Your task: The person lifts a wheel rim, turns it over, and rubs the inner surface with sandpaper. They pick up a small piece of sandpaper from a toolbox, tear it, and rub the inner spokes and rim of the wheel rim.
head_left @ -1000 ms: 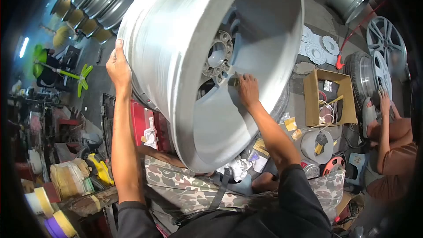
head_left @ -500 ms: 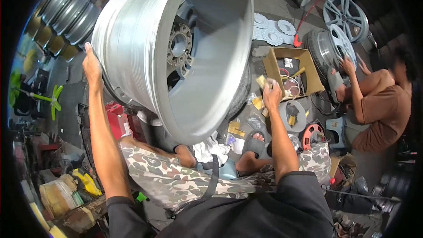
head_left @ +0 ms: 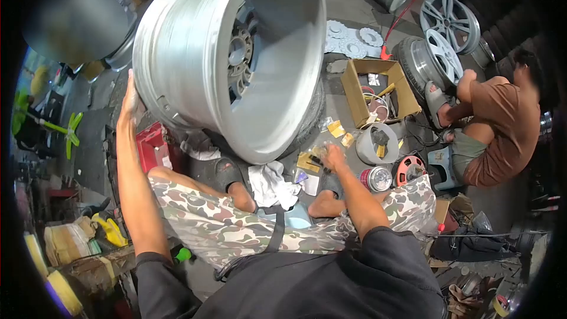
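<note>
A large silver wheel rim (head_left: 183, 47) stands tilted in front of me, its hollow barrel facing right and its hub visible inside. My left hand (head_left: 131, 103) holds the rim's left side, with some of its fingers hidden behind the metal. Low over the floor, my right hand (head_left: 334, 158) has its fingers curled down by a dark small piece and yellow abrasive sheets (head_left: 308, 160). What those fingers hold, if anything, I cannot make out. Under the rim shows part of a black tyre (head_left: 317, 109).
An open cardboard box (head_left: 352, 101) holds cords and tools. Near it are a grey ring-shaped container (head_left: 369, 150), a tin (head_left: 377, 178) and an orange reel (head_left: 409, 169). White cloth (head_left: 269, 184) lies between my feet. At right a person (head_left: 502, 124) sits beside a spoked wheel (head_left: 444, 56).
My right hand has moved down and left from beside the box to the floor items; the yellow piece it held no longer shows in it. The view has shifted slightly; my left hand stays at the rim.
</note>
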A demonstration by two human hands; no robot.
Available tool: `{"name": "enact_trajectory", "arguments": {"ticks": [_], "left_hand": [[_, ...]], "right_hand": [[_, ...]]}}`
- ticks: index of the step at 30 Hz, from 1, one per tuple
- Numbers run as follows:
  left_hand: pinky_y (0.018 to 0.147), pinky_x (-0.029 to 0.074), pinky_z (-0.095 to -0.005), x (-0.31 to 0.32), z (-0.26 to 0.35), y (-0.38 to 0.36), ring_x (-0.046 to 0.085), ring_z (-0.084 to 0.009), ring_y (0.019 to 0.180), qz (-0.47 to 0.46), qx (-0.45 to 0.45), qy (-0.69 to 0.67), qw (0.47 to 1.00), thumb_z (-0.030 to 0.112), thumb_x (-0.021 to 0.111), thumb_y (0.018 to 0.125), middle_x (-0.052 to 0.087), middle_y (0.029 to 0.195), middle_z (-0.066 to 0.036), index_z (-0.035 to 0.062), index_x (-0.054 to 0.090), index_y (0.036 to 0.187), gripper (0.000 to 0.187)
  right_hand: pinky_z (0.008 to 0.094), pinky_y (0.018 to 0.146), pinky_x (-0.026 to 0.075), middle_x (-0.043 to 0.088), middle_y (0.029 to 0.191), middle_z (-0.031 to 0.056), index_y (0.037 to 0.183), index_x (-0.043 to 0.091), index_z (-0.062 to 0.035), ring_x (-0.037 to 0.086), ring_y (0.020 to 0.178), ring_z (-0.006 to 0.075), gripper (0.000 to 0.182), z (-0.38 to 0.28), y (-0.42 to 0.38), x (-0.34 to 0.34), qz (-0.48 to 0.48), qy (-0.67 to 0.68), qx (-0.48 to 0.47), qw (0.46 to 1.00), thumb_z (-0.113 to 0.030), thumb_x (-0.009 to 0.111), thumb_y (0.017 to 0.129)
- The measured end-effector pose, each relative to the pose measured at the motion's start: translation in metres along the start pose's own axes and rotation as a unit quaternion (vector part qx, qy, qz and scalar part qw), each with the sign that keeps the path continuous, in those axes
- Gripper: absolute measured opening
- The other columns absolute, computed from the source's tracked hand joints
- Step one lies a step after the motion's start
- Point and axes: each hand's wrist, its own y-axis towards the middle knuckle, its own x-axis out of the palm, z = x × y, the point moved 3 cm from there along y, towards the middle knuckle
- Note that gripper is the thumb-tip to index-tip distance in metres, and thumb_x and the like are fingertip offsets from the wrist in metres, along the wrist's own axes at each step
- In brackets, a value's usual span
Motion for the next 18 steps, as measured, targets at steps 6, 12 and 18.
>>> {"name": "enact_trajectory", "arguments": {"ticks": [6, 12, 18], "left_hand": [[0.101, 0.045, -0.0379, -0.04, -0.015, 0.029, 0.058, -0.0246, 0.12, 0.059, 0.008, 0.03, 0.998, 0.068, 0.035, 0.101, 0.059, 0.137, -0.014, 0.0022, 0.049, 0.143, 0.08], [0.078, 0.05, -0.0301, -0.045, -0.007, 0.023, 0.067, -0.0145, 0.085, 0.139, 0.063, 0.072, 0.986, 0.066, 0.039, 0.101, 0.073, 0.095, -0.007, -0.0004, 0.07, 0.109, 0.074], [0.08, 0.059, -0.0388, -0.029, 0.014, -0.006, 0.074, -0.0266, 0.087, 0.196, 0.101, 0.122, 0.968, 0.061, 0.036, 0.102, 0.075, 0.098, -0.02, -0.0061, 0.073, 0.104, 0.076]], "right_hand": [[0.0486, 0.101, 0.044, 0.058, 0.127, 0.0267, 0.119, 0.065, -0.0033, 0.052, 0.122, 0.0423, 0.043, -0.051, -0.006, -0.021, 0.015, -0.094, -0.049, 0.994, -0.034, 0.064, 0.088], [0.0505, 0.084, 0.051, 0.067, 0.098, 0.0256, 0.093, 0.069, -0.0003, 0.064, 0.093, 0.0438, 0.042, -0.099, -0.025, 0.026, -0.124, -0.111, -0.129, 0.978, -0.042, 0.065, 0.088], [0.047, 0.088, 0.054, 0.069, 0.097, 0.0288, 0.09, 0.075, 0.0007, 0.066, 0.099, 0.0402, 0.053, -0.153, -0.042, 0.032, -0.166, -0.021, -0.212, 0.963, -0.052, 0.068, 0.084]]}}
